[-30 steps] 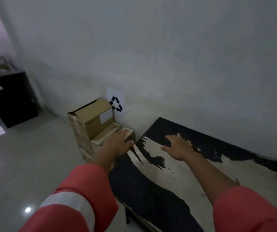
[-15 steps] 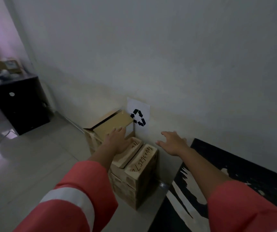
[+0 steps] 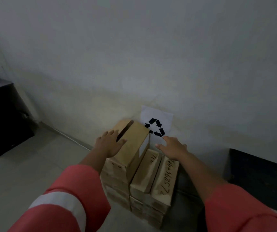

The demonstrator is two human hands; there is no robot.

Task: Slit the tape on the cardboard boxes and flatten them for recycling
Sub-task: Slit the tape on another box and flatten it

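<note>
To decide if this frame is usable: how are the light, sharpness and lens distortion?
Head view: dim, flat light; the black cabinet loses detail in shadow. Head view: soft overall, yet the recycling sign is legible, the handwriting on the box barely. Head view: wide-angle bending near the edges.

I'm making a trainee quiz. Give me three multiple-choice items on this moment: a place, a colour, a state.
1. Where is the white paper sheet with the black recycling symbol? A on the floor; B on the wall behind the stacked cardboard boxes; C on a door.
2. What colour are the person's sleeves? A orange-red; B blue; C green.
3. The left hand is: A gripping a knife; B clenched in a fist; C lying open on the tall brown cardboard box.
Key: 1 B, it hangs above the stack; 2 A, both arms show it; 3 C, straight fingers rest on top.
</note>
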